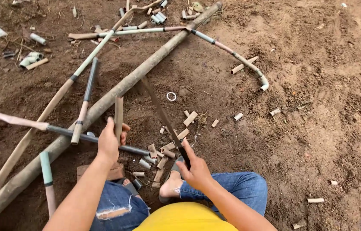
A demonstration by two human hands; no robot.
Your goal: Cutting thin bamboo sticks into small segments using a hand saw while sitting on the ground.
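Note:
My left hand (110,141) grips a short upright piece of pipe (118,114), brown and dirt-covered, standing on a brick (113,173) between my knees. My right hand (193,167) holds the handle of a long thin saw blade (160,112) that slants up and left, away from the upright piece and not touching it. Several short cut pipe pieces (163,153) lie on the soil between my hands. I am crouched, with blue jeans and a yellow shirt at the bottom of the view.
A thick long pole (116,92) runs diagonally from bottom left to top centre, crossed by thinner pipes (84,102) and a bent jointed pipe (240,60). More cut bits (31,60) lie scattered at top left, top centre and right. A small white ring (171,96) lies on the dirt.

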